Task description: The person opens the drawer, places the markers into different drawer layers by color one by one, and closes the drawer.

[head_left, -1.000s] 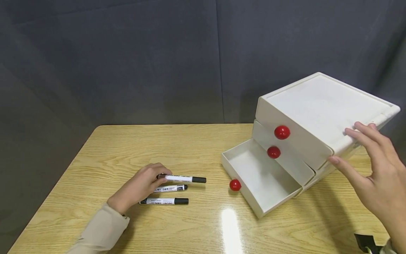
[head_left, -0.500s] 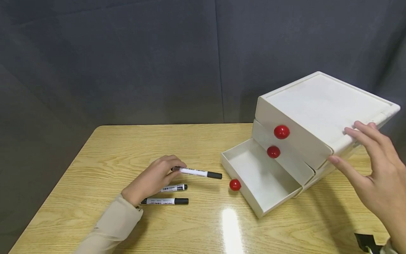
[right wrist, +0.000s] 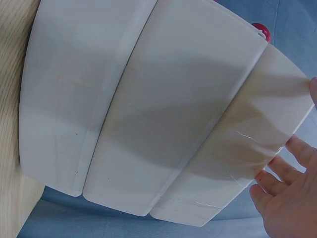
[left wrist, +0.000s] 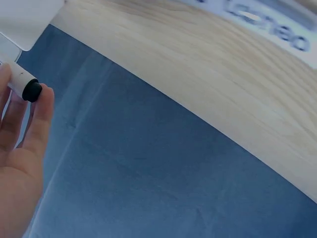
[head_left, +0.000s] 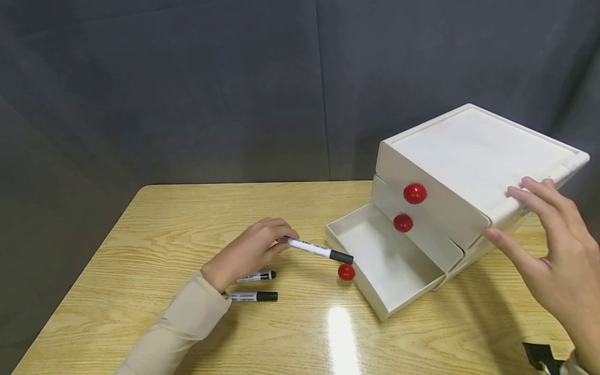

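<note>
My left hand pinches a white marker by its dark rear end, above the table. Its black cap points right, over the front edge of the pulled-out bottom drawer. In the left wrist view the marker's end sits between thumb and fingers. A white cabinet carries three drawers with red round knobs. On its near top edge rest the spread fingers of my right hand. The right wrist view shows that hand touching the cabinet's side. Nothing lies in the visible part of the drawer.
Two more markers lie on the wooden table: one marker and a nearer marker, both partly behind my left forearm. A dark curtain hangs behind. A small black object is at the lower right.
My left hand has carried the marker right and slightly away from me, from near the other markers to the drawer's front edge. My right hand stays on the cabinet.
</note>
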Tool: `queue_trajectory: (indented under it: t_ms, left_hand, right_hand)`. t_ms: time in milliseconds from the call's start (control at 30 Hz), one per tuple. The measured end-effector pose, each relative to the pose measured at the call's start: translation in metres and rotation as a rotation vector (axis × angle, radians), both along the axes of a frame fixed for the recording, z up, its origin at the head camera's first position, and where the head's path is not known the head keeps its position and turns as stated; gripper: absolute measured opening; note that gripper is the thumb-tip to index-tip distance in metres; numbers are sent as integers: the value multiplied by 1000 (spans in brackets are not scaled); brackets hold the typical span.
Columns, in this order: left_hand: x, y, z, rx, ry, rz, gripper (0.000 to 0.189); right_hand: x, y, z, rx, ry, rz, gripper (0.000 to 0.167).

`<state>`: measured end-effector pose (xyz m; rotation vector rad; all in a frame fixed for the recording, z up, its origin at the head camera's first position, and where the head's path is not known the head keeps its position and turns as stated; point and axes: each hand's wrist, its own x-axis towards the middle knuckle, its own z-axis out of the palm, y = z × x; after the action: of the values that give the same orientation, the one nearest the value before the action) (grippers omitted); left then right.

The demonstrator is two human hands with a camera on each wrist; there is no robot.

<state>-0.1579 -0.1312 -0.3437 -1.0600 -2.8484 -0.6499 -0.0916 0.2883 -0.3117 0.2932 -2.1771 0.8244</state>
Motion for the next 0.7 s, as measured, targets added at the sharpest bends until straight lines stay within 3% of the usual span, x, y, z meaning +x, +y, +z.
queue_trajectory:
  t_ms: [300,700]
  left_hand:
    - [-7,17,1,9,-6,-35,18]
    - [-11,41,8,0,-17,-80,21]
  right_hand:
    - [1,1,0,-4,-47,-17,68]
    - [1,1,0,7,-26,-9,78]
